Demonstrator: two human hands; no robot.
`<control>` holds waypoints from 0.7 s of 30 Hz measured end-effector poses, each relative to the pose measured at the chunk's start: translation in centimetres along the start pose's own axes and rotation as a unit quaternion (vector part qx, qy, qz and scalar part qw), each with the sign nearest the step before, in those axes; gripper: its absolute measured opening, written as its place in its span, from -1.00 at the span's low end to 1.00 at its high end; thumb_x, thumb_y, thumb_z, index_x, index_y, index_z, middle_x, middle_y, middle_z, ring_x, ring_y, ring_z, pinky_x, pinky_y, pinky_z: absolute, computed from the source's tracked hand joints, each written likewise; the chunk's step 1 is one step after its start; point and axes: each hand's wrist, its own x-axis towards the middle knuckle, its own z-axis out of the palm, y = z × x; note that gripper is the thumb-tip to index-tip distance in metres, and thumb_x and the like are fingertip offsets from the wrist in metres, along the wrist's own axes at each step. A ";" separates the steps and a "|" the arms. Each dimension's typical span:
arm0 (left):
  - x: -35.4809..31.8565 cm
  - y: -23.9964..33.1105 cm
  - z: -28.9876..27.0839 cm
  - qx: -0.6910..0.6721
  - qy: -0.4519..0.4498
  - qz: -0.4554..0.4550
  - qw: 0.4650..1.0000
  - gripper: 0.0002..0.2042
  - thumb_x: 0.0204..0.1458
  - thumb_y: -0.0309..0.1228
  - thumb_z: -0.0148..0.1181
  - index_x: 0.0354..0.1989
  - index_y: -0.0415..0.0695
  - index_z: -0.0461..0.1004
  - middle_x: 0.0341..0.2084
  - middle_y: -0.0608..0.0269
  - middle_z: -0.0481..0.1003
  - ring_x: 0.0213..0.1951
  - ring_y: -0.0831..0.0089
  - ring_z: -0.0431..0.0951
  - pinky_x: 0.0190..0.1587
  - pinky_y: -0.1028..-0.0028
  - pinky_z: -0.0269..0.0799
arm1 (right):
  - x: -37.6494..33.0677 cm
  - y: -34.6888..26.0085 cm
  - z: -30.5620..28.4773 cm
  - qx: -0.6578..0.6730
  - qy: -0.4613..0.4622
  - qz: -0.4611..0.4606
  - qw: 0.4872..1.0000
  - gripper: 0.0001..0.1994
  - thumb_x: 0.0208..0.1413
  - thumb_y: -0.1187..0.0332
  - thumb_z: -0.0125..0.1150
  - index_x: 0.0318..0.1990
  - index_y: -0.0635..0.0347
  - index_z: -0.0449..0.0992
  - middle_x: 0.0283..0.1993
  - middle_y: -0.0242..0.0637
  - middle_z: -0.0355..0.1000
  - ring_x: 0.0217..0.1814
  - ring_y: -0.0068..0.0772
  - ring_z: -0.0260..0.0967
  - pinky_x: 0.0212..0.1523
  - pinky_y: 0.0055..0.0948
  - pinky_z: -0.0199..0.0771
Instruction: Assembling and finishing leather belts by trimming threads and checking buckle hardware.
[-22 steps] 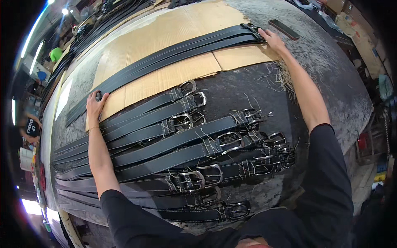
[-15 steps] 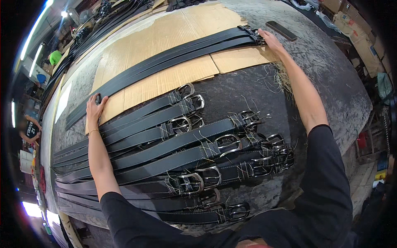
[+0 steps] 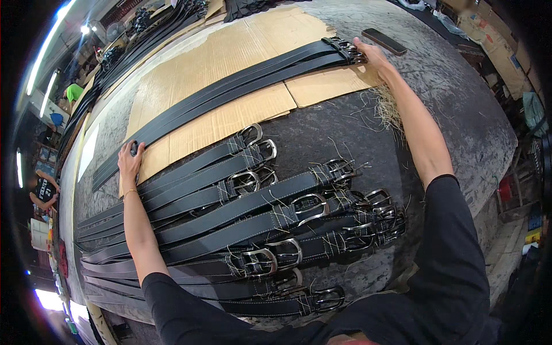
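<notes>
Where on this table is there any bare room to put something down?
Bare cardboard shows between the stretched belts and the buckled pile. Grey tabletop lies bare right of the right hand, past the dark flat bar. The near side, from the left hand down, is crowded with belts and loose threads.

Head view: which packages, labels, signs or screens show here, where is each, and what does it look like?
Cardboard boxes: upper right, beyond the table's far edge, brown, stacked; print too small to tell.
Dark flat slab: on the table just past the right hand, long rounded rectangle, possibly a phone lying dark; cannot tell.
Cardboard sheets: flattened, tan, under the black belts that both hands hold.
Left hand: at the belts' other end.
No signs or lit screens clearly visible.
</notes>
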 end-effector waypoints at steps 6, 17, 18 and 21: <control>0.6 -0.2 0.4 0.008 0.002 -0.058 0.998 -0.36 0.08 0.22 0.00 0.11 -0.06 0.48 0.16 0.02 0.39 0.21 0.02 0.31 0.24 0.16 0.21 | -0.6 -0.5 -0.8 -0.010 -0.016 0.009 1.000 -0.24 0.09 -0.35 0.00 0.15 0.17 0.49 0.22 -0.09 0.38 0.31 -0.14 0.24 0.32 -0.18 0.08; 0.5 0.2 0.7 -0.007 0.001 -0.098 0.995 -0.41 0.10 0.16 0.01 0.10 -0.04 0.49 0.13 0.07 0.43 0.19 0.07 0.35 0.21 0.23 0.25 | 1.8 -0.2 -2.3 -0.013 0.031 0.010 0.999 -0.32 0.08 -0.18 0.18 0.12 0.27 0.48 0.20 -0.09 0.40 0.30 -0.17 0.27 0.29 -0.22 0.18; 0.3 0.5 0.6 -0.002 0.007 -0.099 0.995 -0.42 0.09 0.15 0.02 0.09 -0.04 0.50 0.12 0.07 0.43 0.18 0.07 0.36 0.21 0.23 0.26 | 2.2 -1.1 -2.4 -0.065 0.078 -0.007 0.995 -0.32 0.07 -0.13 0.21 0.15 0.29 0.45 0.20 -0.07 0.40 0.30 -0.16 0.29 0.28 -0.23 0.20; 0.0 -0.3 0.0 0.002 0.011 -0.104 0.994 -0.44 0.09 0.14 0.03 0.07 -0.03 0.51 0.12 0.03 0.43 0.19 0.08 0.35 0.22 0.22 0.26 | 2.7 -5.6 0.9 -0.146 0.100 -0.107 0.978 -0.29 0.10 -0.12 0.15 0.19 0.35 0.38 0.19 0.04 0.39 0.27 -0.05 0.31 0.28 -0.25 0.23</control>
